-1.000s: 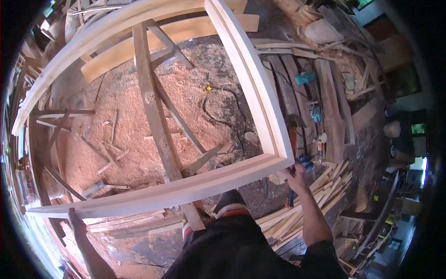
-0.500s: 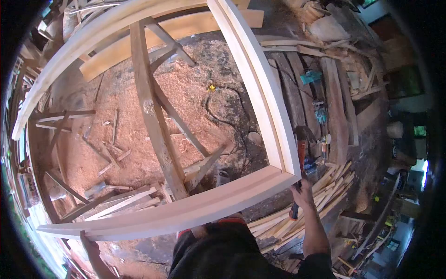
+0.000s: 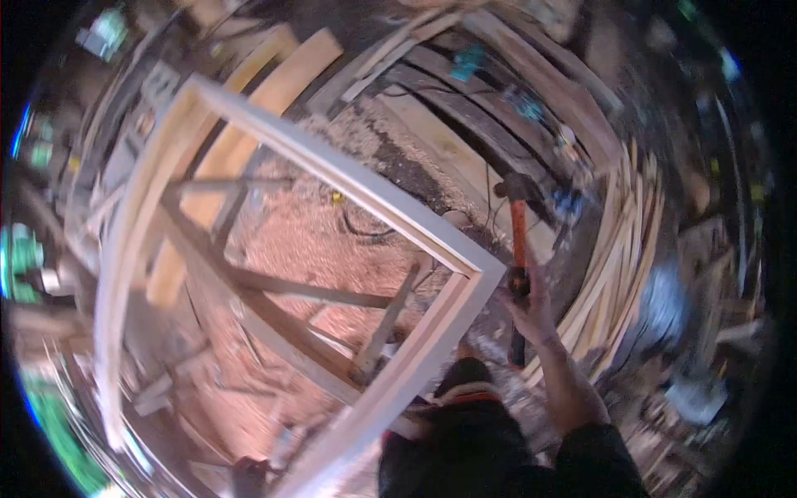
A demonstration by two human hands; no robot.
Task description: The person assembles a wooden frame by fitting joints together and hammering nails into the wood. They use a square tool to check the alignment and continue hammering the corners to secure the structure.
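Observation:
A pale wooden frame [image 3: 349,199], rebated along its inner edge, stretches diagonally before me, its corner close to my right hand. My right hand [image 3: 531,311] is closed around the handle of a hammer [image 3: 519,228], whose dark head points away from me. Orange shows on the handle above my fingers, and its dark end sticks out below them. Fingertips are right at the frame's near corner. The near rail runs down to the bottom edge of the view, where blur sets in. My left hand does not show. Under the frame stands a rough timber trestle [image 3: 249,303].
Sawdust [image 3: 290,241] and scrap sticks cover the ground under the frame. Thin wooden strips [image 3: 614,257] lie in a bundle at right. Beyond are weathered planks [image 3: 548,75] with a teal tool [image 3: 467,62] on them. A wide board [image 3: 290,79] lies behind the frame.
The view has turned, so the frame now slants down to the left. The hammer shows more clearly, farther from the frame's corner. My left hand, earlier at the near rail, has dropped out of sight.

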